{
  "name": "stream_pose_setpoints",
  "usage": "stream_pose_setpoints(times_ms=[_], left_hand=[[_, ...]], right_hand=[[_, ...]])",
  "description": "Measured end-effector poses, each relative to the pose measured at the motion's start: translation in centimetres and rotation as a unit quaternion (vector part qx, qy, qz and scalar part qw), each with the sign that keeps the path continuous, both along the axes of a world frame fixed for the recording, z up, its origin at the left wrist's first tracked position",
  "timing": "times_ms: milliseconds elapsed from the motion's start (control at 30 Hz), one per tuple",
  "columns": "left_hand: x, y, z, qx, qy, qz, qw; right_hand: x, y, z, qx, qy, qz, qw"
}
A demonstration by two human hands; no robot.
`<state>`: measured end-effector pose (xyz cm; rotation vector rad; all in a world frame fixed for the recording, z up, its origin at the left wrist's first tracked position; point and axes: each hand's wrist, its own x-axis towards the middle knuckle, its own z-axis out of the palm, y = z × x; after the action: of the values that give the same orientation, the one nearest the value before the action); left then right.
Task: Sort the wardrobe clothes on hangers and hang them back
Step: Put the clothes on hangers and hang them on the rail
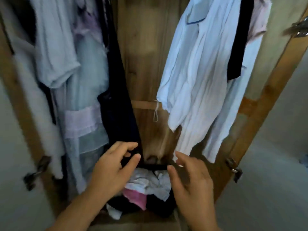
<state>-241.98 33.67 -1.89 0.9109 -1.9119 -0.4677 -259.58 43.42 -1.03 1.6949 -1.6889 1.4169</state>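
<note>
**Both hands low in the wardrobe, at the hem of the dark trousers**

Nearest, the left hand [115, 165] curls its fingers and thumb round the bottom edge of the dark trousers [116, 97], I think, though it's blurry. The right hand [188, 174] is open, fingers loose, just beside a dark band [155, 166] stretching across between the two hands. Below sits a clothes pile [146, 185]. The trousers hang straight up from the left hand, so that one's nearer. Further back on the right hangs a white shirt [200, 77].

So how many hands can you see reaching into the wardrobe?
2. The left hand is at the dark hanging garment's hem; the right hand is open beside it, above the clothes heap.
</note>
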Motion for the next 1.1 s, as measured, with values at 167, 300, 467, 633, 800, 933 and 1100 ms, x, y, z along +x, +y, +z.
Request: stream_pose_setpoints(times_ms=[167,300,467,633,800,933,1100], left_hand=[[8.0,6.5,-0.6,0.018,-0.037,0.091,0.995],[13.6,11.1,-1.0,0.029,-0.035,0.153,0.987],[20.0,17.8,-2.0,0.043,-0.047,0.233,0.97],[26.6,25.0,-3.1,0.083,-0.045,0.35,0.932],[33.7,33.1,-4.6,0.1,-0.035,0.502,0.858],[38.8,40.4,-7.0,0.117,-0.018,0.598,0.792],[43.6,49.1,-10.6,0.141,0.035,0.679,0.72]], right_hand=[[6.1,0.6,-1.5,0.06,-0.038,0.14,0.988],[11.7,0.7,-2.2,0.096,-0.048,0.233,0.967],[19.3,0.9,-3.6,0.118,-0.025,0.399,0.909],[28.7,2.8,-4.4,0.109,0.013,0.581,0.806],[38.6,8.1,-5.1,0.131,0.041,0.709,0.692],[45.7,13.7,-6.4,0.168,0.063,0.779,0.6],[54.2,19.7,-7.9,0.194,0.103,0.812,0.541]])
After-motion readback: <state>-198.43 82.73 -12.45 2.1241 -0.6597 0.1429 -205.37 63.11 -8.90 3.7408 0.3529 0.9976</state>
